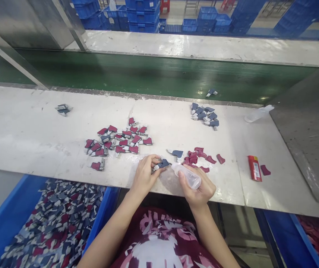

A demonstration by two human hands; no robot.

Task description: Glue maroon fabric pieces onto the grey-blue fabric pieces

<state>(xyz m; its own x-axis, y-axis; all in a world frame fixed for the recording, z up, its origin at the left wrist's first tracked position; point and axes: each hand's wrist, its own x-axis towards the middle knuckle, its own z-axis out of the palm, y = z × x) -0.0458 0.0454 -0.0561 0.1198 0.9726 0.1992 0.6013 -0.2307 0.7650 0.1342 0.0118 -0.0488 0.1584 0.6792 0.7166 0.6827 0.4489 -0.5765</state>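
Note:
Between thumb and fingers, my left hand [145,174] pinches a small blue-grey plastic part [163,163] above the bench's front edge. My right hand [200,188] is wrapped round a translucent squeeze bottle [189,175], tilted so its nozzle is close to that part; whether it touches I cannot tell. Just beyond lies another blue-grey part [177,153] with a pale tip. Loose dark red pieces [193,157] are heaped to the right of it. Left of my hands spreads a group of parts with red pieces on them [123,143].
Blue-grey parts [204,113] lie at the back, one part [211,92] on the green belt [148,76]. A red lighter [254,168] and a second bottle [258,113] are right, by a metal panel [310,130]. Below left, a blue bin [7,208] holds many parts.

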